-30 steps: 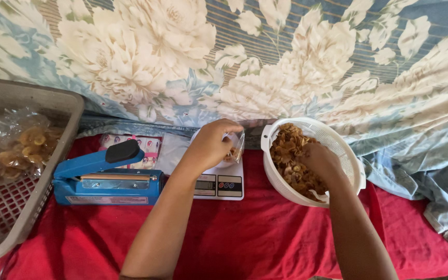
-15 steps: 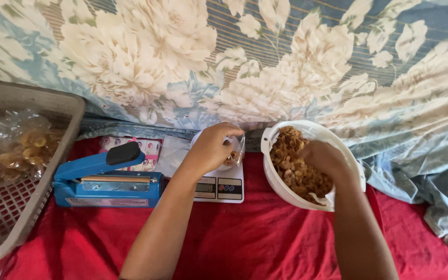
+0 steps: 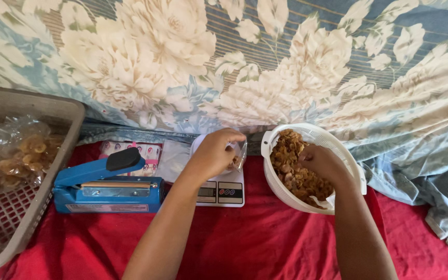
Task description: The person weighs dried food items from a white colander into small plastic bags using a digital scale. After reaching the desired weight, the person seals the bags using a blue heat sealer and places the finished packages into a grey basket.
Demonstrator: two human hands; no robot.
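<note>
Small clear plastic bag (image 3: 237, 158) is sitting on top of the white digital scale (image 3: 219, 189), at the scale's back edge, with some brown snack pieces showing inside; left hand (image 3: 214, 154) is curling over the bag from the scale's left side, fingers closed round the bag's mouth and pinching the plastic, thumb side hidden so exact contact is hard to tell. Right hand (image 3: 323, 163) is reaching into the white plastic colander bowl (image 3: 338, 148) just right of the scale, fingers bunched down into the brown chips (image 3: 291, 173) that are filling it; cannot tell whether it is pinching any pieces or only touching them, fingertips being buried. Bowl is nearly touching the scale's right edge. Scale's display and buttons are facing the person at its front edge, forearm of the left hand crossing over part of it. Just left of the scale a blue heat sealer (image 3: 107, 186) with a black knob on its raised arm is lying lengthwise, almost touching the scale. Behind the sealer, left-back of the scale, flat packets in pink and white (image 3: 141, 152) are lying, plus a clear plastic sheet right by the scale. Far left of the scale a grey mesh basket (image 3: 53, 155) is holding sealed clear bags of snacks (image 3: 19, 155). Everything is resting on a red cloth (image 3: 250, 238); behind the scale a floral blue and cream fabric (image 3: 224, 62) is hanging, bunching down at the far right
</note>
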